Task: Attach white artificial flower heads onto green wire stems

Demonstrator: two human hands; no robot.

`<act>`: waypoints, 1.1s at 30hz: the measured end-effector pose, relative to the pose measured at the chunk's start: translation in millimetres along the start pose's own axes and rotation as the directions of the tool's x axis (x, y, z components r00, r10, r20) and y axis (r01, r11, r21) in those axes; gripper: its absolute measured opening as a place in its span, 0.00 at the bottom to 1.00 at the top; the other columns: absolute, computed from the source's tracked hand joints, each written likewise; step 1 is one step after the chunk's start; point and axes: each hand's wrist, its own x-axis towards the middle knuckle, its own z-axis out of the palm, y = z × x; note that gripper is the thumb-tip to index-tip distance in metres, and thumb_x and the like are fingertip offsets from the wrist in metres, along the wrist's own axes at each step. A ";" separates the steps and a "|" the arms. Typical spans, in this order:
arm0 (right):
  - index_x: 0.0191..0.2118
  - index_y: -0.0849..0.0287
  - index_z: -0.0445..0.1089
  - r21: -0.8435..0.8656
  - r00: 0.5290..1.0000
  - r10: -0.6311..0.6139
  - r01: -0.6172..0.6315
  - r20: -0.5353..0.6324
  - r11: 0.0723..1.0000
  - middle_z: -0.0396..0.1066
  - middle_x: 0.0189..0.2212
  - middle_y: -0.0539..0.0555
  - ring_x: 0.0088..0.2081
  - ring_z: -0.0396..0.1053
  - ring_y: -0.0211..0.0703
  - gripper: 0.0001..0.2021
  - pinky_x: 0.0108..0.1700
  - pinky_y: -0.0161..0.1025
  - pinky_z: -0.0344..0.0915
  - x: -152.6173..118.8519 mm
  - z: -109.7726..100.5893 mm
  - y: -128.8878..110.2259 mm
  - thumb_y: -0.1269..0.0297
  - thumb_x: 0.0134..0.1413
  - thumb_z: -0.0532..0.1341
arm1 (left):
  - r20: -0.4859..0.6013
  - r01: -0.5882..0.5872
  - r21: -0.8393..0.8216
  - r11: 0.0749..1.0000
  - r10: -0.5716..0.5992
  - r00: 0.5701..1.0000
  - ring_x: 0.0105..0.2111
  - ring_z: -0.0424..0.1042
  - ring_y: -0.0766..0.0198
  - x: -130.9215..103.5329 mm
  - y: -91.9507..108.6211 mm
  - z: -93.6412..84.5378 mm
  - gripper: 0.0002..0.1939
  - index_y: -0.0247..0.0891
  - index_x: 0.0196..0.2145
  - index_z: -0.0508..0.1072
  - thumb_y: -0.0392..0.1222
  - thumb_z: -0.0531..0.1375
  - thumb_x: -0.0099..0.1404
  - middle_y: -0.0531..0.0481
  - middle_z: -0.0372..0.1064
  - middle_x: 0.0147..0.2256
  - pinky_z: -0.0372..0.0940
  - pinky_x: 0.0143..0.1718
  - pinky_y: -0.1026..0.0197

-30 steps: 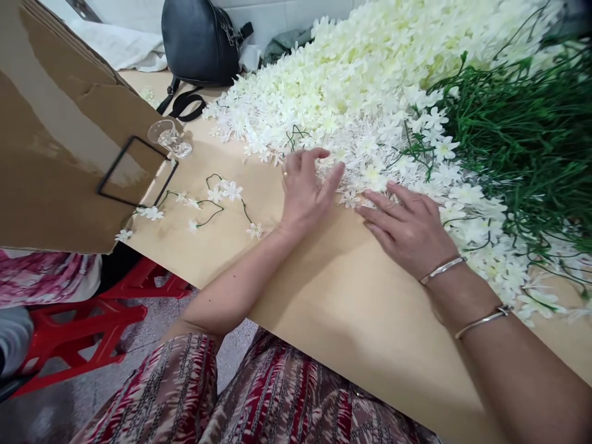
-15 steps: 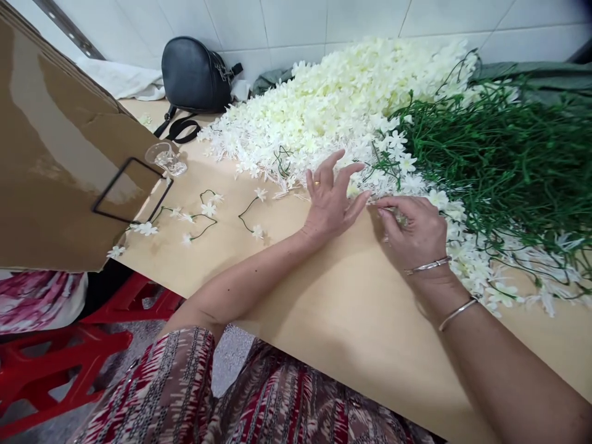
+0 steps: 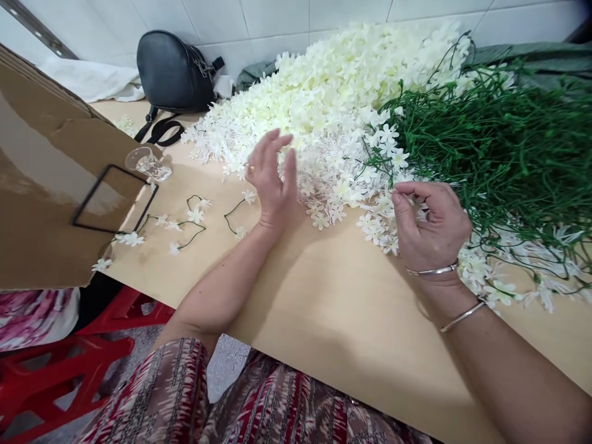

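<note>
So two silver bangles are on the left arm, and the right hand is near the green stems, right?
Not quite: the head view shows both silver bangles on the right arm. The right hand is indeed near the green stems.

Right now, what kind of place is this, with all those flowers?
It looks like a small craft workroom, maybe at home. You can tell from the heap of white artificial-looking flowers, the pile of green stems and the big piece of cardboard.

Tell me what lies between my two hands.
The head view shows white flowers between your left hand and right hand, with tabletop showing nearer you.
</note>
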 end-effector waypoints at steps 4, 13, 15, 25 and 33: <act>0.48 0.45 0.82 0.000 0.999 -0.029 0.029 0.033 1.000 0.81 0.47 0.60 0.54 0.79 0.62 0.08 0.59 0.63 0.79 3.1 1.7 5.5 0.52 0.71 0.67 | -0.169 0.046 0.063 0.997 -0.035 0.985 0.68 0.70 0.53 27.5 -38.8 -16.4 0.36 0.45 0.53 0.78 0.75 0.44 0.80 0.43 0.75 0.60 0.56 0.78 0.44; 0.61 0.47 0.74 0.198 0.990 0.001 -0.029 0.139 0.980 0.74 0.59 0.61 0.55 0.83 0.56 0.15 0.61 0.60 0.80 -0.4 11.8 18.1 0.60 0.72 0.64 | 0.266 0.013 -0.205 0.979 0.043 0.963 0.63 0.72 0.50 9.3 10.9 -6.8 0.26 0.49 0.48 0.80 0.73 0.61 0.75 0.47 0.80 0.55 0.68 0.67 0.41; 0.65 0.46 0.69 0.268 0.983 0.019 -0.069 0.183 0.961 0.71 0.64 0.62 0.58 0.83 0.56 0.19 0.59 0.57 0.82 -4.0 14.2 17.4 0.60 0.72 0.64 | 0.434 0.053 -0.301 0.952 0.088 0.897 0.57 0.76 0.51 -9.3 41.1 1.7 0.25 0.46 0.49 0.82 0.70 0.62 0.75 0.43 0.79 0.55 0.73 0.60 0.45; 0.69 0.45 0.67 0.114 0.951 -0.155 0.129 0.266 0.985 0.69 0.72 0.61 0.64 0.78 0.57 0.22 0.58 0.57 0.84 -16.2 15.8 12.4 0.61 0.75 0.60 | 0.497 -0.001 -0.532 0.847 0.313 0.810 0.36 0.76 0.65 -41.9 41.9 26.7 0.14 0.40 0.40 0.80 0.53 0.66 0.78 0.48 0.77 0.38 0.73 0.40 0.63; 0.65 0.45 0.71 -0.132 0.972 -0.152 0.177 0.178 0.975 0.74 0.64 0.63 0.51 0.79 0.58 0.20 0.54 0.59 0.80 4.4 -5.6 13.9 0.64 0.71 0.62 | 0.430 -0.006 -0.463 0.886 0.231 0.872 0.38 0.77 0.67 -35.2 23.5 30.0 0.06 0.40 0.41 0.79 0.42 0.65 0.77 0.49 0.81 0.42 0.71 0.41 0.64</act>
